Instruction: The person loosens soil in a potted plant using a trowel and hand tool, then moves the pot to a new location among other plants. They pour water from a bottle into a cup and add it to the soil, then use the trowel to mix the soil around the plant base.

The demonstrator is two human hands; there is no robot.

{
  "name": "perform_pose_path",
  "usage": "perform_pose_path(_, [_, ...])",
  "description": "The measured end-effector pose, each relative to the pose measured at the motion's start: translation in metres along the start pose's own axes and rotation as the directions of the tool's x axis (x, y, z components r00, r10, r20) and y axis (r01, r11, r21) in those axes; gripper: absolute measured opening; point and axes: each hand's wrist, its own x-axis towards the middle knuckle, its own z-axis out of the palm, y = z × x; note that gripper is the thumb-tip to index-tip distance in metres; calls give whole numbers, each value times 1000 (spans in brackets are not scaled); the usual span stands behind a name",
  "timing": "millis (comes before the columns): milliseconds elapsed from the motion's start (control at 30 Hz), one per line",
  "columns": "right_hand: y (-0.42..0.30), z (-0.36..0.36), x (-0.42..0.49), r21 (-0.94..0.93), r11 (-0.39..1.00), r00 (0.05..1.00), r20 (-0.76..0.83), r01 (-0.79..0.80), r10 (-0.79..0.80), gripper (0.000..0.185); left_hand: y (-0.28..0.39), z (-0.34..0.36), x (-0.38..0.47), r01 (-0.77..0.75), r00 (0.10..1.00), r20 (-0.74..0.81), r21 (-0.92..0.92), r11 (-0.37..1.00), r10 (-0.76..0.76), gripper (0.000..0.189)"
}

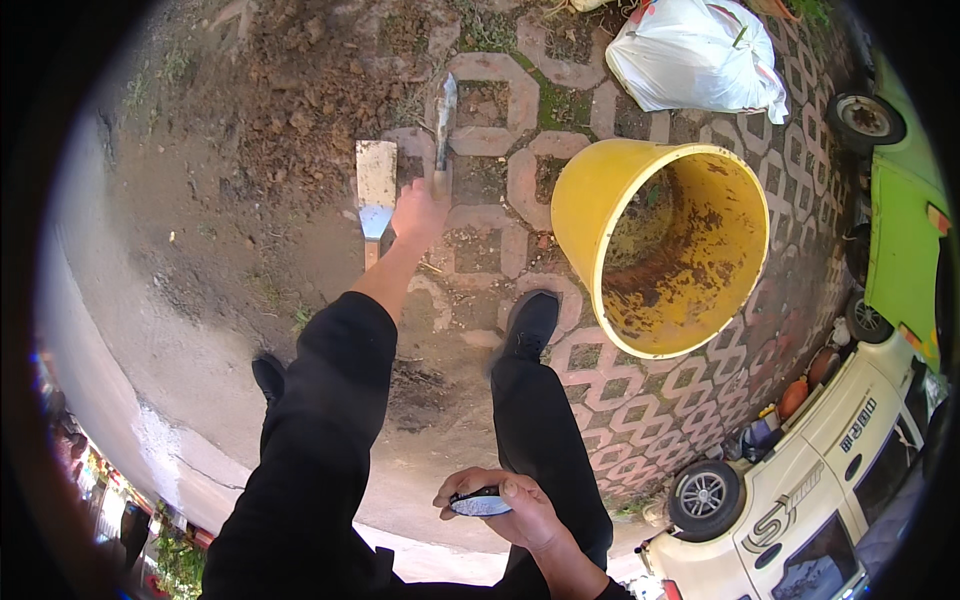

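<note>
My left hand (421,214) reaches down to the ground with its fingers closed around the pale handle of a narrow hand trowel (444,112). The trowel's worn metal blade points away from me over the paving. Just left of that hand lies a flat, wide-bladed scraper (376,174), its blade smeared with soil and its wooden handle partly visible. Close to my body, my right hand (525,510) grips a small rounded object (480,504) with a dark edge and a pale, speckled face; what it is cannot be made out.
A yellow plastic bucket (574,202), soil-stained inside, lies tipped with its mouth towards me on the right. Beyond it sits a tied white plastic bag (694,60). Loose soil (300,112) covers the far left ground. A cream van (795,502) and a green vehicle (904,247) stand at right.
</note>
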Motion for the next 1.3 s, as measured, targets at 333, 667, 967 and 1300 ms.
perform_pose_path(333, [-5, 22, 16, -96, 995, 999, -15, -39, 37, 42, -57, -123, -113, 65, 994, 97, -110, 992, -55, 38])
perform_pose_path(667, [69, 241, 0, -388, 896, 975, -39, -216, 219, 42, -447, -399, -711, 738, 452, 350, -663, 124, -820, 13])
perform_pose_path(967, [246, 526, 28, -448, 877, 975, 48, -175, 218, 42, -629, -399, -908, 824, 391, 137, -493, 280, -910, 19])
perform_pose_path(1300, [469, 722, 135, -606, 751, 937, 26, -262, 348, 43, -783, -588, -846, 560, 352, 109, -820, 116, -930, 21])
